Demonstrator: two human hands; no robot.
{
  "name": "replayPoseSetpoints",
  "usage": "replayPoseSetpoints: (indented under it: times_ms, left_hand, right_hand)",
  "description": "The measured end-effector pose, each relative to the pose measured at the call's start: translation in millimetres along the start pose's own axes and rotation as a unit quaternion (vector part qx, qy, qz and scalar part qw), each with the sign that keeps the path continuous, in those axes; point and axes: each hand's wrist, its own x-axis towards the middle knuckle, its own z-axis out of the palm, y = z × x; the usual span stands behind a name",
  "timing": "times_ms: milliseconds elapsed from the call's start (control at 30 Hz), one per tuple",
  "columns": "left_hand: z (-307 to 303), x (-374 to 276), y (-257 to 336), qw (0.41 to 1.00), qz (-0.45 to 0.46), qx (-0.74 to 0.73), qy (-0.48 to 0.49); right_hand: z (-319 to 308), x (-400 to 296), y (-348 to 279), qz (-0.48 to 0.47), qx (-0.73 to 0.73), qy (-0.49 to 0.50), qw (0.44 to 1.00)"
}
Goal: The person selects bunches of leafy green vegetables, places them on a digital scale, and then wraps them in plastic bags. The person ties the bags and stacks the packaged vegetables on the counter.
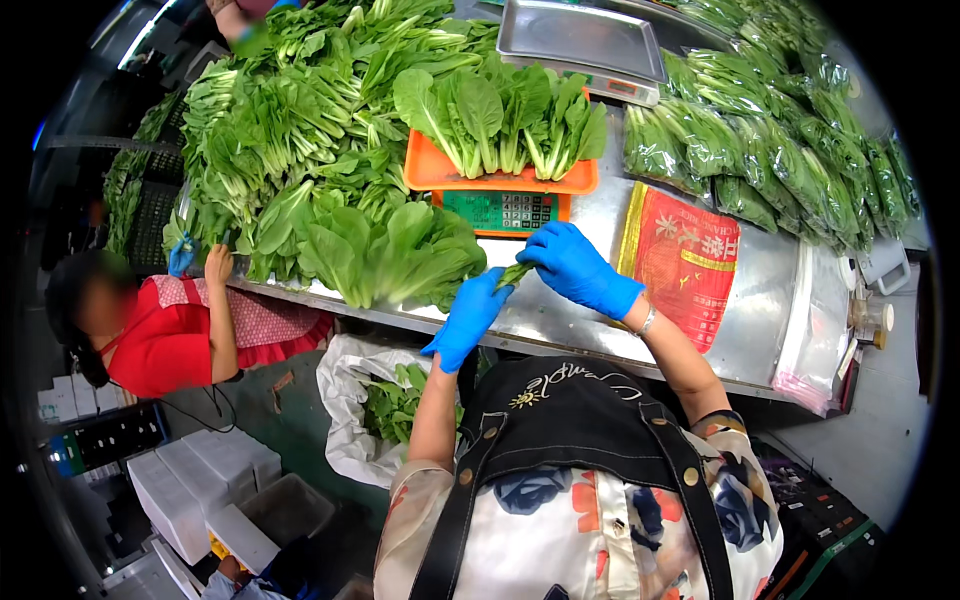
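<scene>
Both my hands wear blue gloves. My left hand [471, 315] and my right hand [576, 262] meet on a small bunch of leafy greens [514, 276] between them, over the metal table [540, 319] near its front edge. Just beyond stands a scale with a green keypad panel [501, 210]; several upright heads of greens [499, 124] rest on its orange tray [499, 180]. Large loose leaves [382, 255] lie left of my left hand. A red and yellow printed rice sack [675, 262] lies flat to the right of my right hand.
A heap of greens [285, 127] covers the table's left part. Bagged greens [750, 142] fill the back right, beside a second scale [581, 41]. Clear plastic bags [817, 322] lie at the right end. A white sack [349, 435] stands below the table. Other people work at the left.
</scene>
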Motion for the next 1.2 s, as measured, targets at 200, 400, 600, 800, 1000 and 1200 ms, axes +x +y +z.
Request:
replayPoseSetpoints:
  times_ms: [200,400,600,800,1000,1200]
  left_hand:
    - [-7,-1,9,0.886,-0.056,-0.459,0.026]
    - [31,13,28,0.936,0.065,-0.291,0.187]
    - [8,34,93,0.953,0.105,-0.143,0.245]
    - [-21,80,111,0.888,0.254,-0.018,0.382]
    - [-26,143,102,0.932,0.075,-0.002,0.354]
    - [-11,148,95,0.937,0.039,0.074,0.34]
  right_hand:
    - [-25,-9,4,0.221,0.106,0.276,0.929]
    - [3,-4,-32,0.295,0.391,0.121,0.863]
    - [-9,11,-3,0.312,0.539,0.258,0.739]
    - [-65,52,17,0.278,0.388,0.236,0.847]
    - [-84,85,60,0.313,0.115,0.166,0.928]
    - [-46,103,74,0.308,0.086,0.182,0.93]
